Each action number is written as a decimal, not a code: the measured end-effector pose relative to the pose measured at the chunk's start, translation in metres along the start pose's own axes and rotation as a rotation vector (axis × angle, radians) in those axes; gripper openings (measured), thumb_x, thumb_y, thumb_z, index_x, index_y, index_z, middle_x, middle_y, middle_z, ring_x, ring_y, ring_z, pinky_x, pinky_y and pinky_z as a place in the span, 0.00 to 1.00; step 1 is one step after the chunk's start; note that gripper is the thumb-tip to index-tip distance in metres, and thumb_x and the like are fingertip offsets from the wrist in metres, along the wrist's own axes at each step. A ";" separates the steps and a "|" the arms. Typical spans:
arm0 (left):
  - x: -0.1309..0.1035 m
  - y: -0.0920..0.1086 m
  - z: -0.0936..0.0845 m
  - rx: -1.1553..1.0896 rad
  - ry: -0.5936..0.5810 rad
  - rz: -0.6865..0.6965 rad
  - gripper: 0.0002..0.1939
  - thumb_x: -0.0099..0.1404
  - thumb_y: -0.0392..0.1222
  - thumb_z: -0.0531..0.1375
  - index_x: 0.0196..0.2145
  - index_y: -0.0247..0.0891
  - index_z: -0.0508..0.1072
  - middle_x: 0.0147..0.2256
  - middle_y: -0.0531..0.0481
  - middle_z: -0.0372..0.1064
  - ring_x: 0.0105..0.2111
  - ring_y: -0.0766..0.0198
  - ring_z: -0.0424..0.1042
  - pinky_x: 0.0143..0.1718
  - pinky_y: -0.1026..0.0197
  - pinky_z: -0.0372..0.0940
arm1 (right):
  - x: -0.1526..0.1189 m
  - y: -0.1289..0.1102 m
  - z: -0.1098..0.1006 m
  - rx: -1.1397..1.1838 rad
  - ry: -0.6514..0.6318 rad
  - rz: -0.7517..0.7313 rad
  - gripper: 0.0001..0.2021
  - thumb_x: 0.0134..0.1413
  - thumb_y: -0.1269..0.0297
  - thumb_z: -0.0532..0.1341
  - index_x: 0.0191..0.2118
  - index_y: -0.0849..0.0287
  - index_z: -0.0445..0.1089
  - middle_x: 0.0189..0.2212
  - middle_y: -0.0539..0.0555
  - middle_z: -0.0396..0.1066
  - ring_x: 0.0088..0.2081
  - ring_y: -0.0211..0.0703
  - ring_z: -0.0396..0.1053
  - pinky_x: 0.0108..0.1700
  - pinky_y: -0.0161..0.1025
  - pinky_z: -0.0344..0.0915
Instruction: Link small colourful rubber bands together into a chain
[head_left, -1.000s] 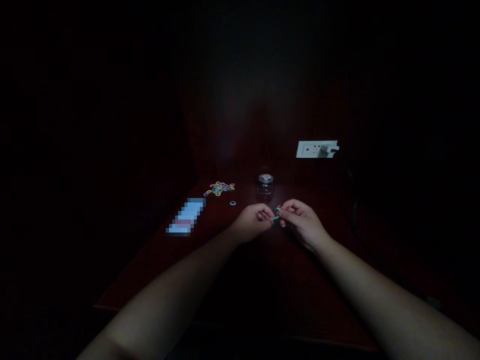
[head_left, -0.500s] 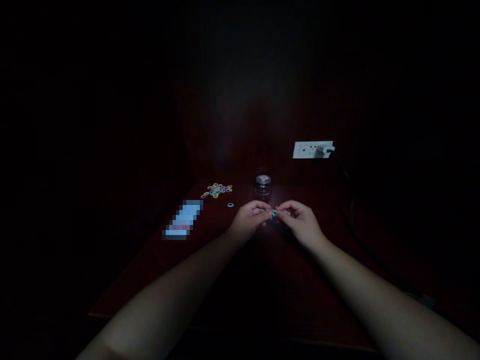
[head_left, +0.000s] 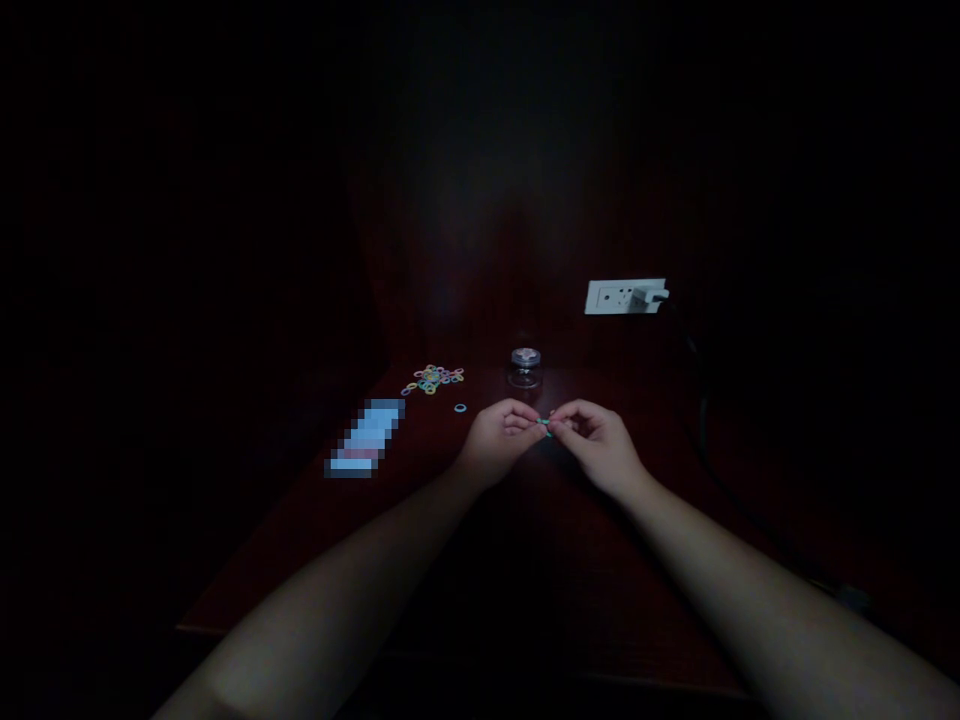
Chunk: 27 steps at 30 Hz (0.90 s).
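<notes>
Fingertips of the left hand (head_left: 501, 440) and the right hand (head_left: 600, 447) meet just below and right of the middle of the frame, both pinched closed on a small green band (head_left: 543, 422). The band sits between the two hands, above the dark red worktop (head_left: 315, 560); its exact shape is too small and dim to make out. Behind the hands, a clear jar (head_left: 524, 376) stands upright with its lid (head_left: 526, 356) on, near the far edge of the worktop.

Left of the jar lies a loose pile of colored bands (head_left: 433, 378), some overlapping. One blue band (head_left: 460, 408) lies apart from the pile, between it and the left hand. Nearer and further left, a bright, blurred-out flat object (head_left: 367, 438) rests on the worktop; what it shows cannot be read.

Right of center, above the worktop, a white wall socket (head_left: 615, 297) holds a plug (head_left: 651, 296), and a dark cord (head_left: 703, 420) runs down toward the lower right of the frame.
</notes>
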<state>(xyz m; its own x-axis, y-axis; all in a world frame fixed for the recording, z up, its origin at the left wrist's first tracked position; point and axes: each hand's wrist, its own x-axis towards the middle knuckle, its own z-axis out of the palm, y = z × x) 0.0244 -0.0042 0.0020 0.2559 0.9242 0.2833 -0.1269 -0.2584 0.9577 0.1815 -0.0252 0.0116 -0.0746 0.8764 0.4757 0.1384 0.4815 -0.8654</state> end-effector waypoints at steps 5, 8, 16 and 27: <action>0.000 -0.002 0.000 0.041 0.000 0.019 0.13 0.50 0.41 0.67 0.29 0.33 0.68 0.27 0.50 0.72 0.27 0.68 0.71 0.30 0.65 0.65 | -0.001 -0.002 0.000 -0.063 -0.010 -0.036 0.09 0.47 0.58 0.64 0.28 0.58 0.69 0.23 0.51 0.69 0.24 0.37 0.62 0.25 0.35 0.59; -0.001 -0.001 0.000 0.057 -0.014 0.021 0.13 0.49 0.39 0.67 0.30 0.32 0.69 0.27 0.50 0.71 0.27 0.69 0.71 0.30 0.65 0.65 | -0.001 -0.002 0.000 -0.103 -0.018 -0.060 0.09 0.48 0.58 0.63 0.28 0.58 0.70 0.22 0.51 0.68 0.24 0.38 0.62 0.25 0.34 0.59; -0.002 0.003 0.002 0.063 -0.008 0.005 0.12 0.49 0.37 0.67 0.31 0.31 0.71 0.27 0.49 0.71 0.27 0.69 0.70 0.32 0.65 0.66 | 0.000 0.001 0.000 -0.114 -0.004 -0.040 0.07 0.48 0.60 0.63 0.27 0.59 0.69 0.22 0.51 0.68 0.23 0.37 0.61 0.24 0.34 0.58; 0.000 0.000 0.001 0.098 -0.009 -0.005 0.11 0.49 0.38 0.67 0.30 0.32 0.72 0.29 0.47 0.74 0.27 0.68 0.71 0.30 0.65 0.67 | 0.000 0.005 -0.001 -0.157 -0.021 -0.054 0.06 0.49 0.62 0.61 0.27 0.58 0.67 0.21 0.50 0.66 0.24 0.38 0.61 0.25 0.35 0.58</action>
<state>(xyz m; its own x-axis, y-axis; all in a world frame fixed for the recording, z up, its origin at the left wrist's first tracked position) 0.0250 -0.0045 0.0016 0.2649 0.9231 0.2789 -0.0311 -0.2809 0.9592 0.1828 -0.0227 0.0075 -0.1065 0.8498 0.5162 0.2860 0.5234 -0.8026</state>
